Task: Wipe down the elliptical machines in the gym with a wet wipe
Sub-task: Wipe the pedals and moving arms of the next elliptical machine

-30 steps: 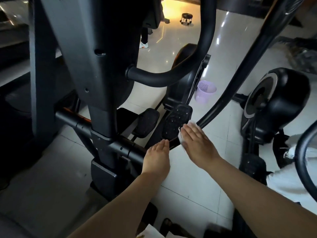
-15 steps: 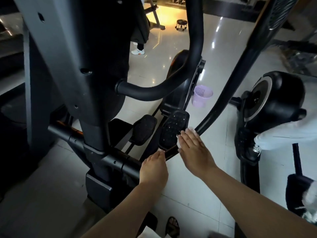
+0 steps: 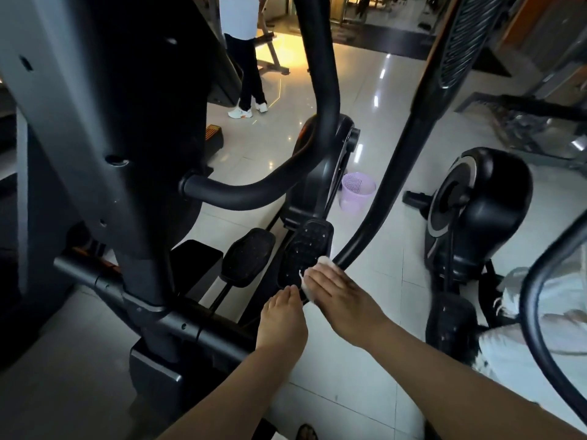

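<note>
A black elliptical machine (image 3: 133,173) fills the left and centre. Its right foot pedal (image 3: 306,249) is studded and tilted, with a second pedal (image 3: 249,255) to its left. My right hand (image 3: 336,296) lies flat with straight fingers on a white wet wipe (image 3: 324,263), pressing it against the near right edge of the studded pedal. Only the wipe's edges show around my fingers. My left hand (image 3: 282,319) rests with straight fingers on the pedal's near end, just left of the right hand.
A curved handlebar (image 3: 254,192) and a slanted arm bar (image 3: 403,147) cross above the pedals. A lilac waste basket (image 3: 357,193) stands on the tiled floor behind. Another machine (image 3: 476,211) is at right. A person (image 3: 244,52) stands far back.
The view tilted up and widened. My right hand slid the wipe slightly along the pedal's edge; my left hand stayed at the pedal's near end.
</note>
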`<state>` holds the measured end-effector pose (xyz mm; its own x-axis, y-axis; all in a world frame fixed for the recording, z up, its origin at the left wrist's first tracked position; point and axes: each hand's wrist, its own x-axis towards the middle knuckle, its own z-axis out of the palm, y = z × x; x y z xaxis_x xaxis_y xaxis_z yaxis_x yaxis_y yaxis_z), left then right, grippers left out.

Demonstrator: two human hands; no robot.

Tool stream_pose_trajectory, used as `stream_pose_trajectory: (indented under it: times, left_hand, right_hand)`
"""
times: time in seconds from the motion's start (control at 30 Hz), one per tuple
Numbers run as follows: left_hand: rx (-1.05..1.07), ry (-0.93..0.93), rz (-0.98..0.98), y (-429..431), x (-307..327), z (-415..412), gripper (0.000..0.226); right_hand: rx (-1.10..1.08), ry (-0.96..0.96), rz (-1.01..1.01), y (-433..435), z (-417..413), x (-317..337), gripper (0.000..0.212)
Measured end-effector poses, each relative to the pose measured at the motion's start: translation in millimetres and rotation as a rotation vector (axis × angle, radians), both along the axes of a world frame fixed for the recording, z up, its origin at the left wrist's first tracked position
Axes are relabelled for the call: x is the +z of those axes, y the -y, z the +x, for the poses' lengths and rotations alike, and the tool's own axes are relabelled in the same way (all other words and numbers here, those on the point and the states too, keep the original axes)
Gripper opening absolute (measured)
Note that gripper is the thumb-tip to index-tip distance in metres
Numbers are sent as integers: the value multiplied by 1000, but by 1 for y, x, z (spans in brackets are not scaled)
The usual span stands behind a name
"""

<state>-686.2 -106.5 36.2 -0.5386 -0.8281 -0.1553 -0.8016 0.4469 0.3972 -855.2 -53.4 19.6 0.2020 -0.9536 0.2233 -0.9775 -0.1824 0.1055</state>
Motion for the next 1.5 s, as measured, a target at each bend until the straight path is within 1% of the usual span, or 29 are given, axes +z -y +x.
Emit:
stream_pose_trajectory:
  times: [0.07, 0.17, 0.23, 0.3, 0.4, 0.47, 0.53, 0.6, 0.67, 0.77, 0.83, 0.9, 0.97, 1.07, 1.13, 1.2, 1.3, 1.37, 1.43, 1.5]
  left_hand:
    - [-7, -20, 12, 2, 2, -5, 55]
    - [-19, -26, 22, 4, 2, -12, 54]
    - [-12, -42, 34, 4, 2, -17, 54]
    - [-11, -54, 39, 5, 3, -21, 55]
    - [-24, -75, 44, 8, 3, -25, 55]
    - [-36, -94, 51, 10, 6, -28, 53]
    - [-41, -112, 57, 11, 9, -33, 50]
    - [-34, -128, 56, 11, 10, -37, 50]
    - [-21, -149, 53, 10, 8, -41, 50]
    - [-13, -176, 75, 13, 8, -46, 50]
    - [-19, -202, 94, 15, 11, -50, 49]
    - [-19, -237, 110, 15, 14, -54, 49]
    - [-8, -282, 124, 14, 17, -60, 49]
    - [-4, -350, 151, 11, 18, -63, 49]
    - [-18, -388, 156, 11, 19, -62, 48]
    - [-34, -414, 173, 13, 20, -63, 47]
    - [-23, -459, 203, 16, 21, -68, 46]
    - [-6, -490, 204, 16, 23, -72, 45]
    - [6, -513, 183, 15, 25, -76, 43]
    - [8, -555, 183, 14, 25, -78, 43]
  right_hand:
    - [-3, -78, -39, 1, -12, 11, 50]
    - [-134, -175, -126, 5, -27, 33, 54]
    - [-163, -166, -143, 5, -26, 33, 54]
    - [-105, -121, -94, 2, -20, 25, 53]
    - [-13, -184, -38, 1, -25, 27, 52]
    - [-70, -235, -72, 4, -35, 40, 52]
    - [-186, -254, -111, 7, -42, 54, 56]
    - [-223, -265, -125, 7, -41, 56, 55]
    - [-148, -274, -81, 5, -38, 49, 52]
    - [-34, -352, -50, 5, -47, 51, 54]
    - [-73, -391, -98, 10, -56, 66, 55]
    - [-157, -442, -152, 12, -64, 83, 56]
    - [-197, -473, -182, 12, -64, 87, 56]
    - [-125, -457, -133, 6, -57, 70, 55]
    - [-69, -500, -109, 5, -57, 66, 57]
    - [-81, -545, -136, 8, -64, 78, 59]
    - [-172, -618, -180, 10, -71, 97, 59]
    - [-195, -616, -183, 9, -67, 96, 59]
    - [-161, -580, -158, 9, -59, 83, 59]
    - [-86, -578, -83, 9, -57, 73, 58]
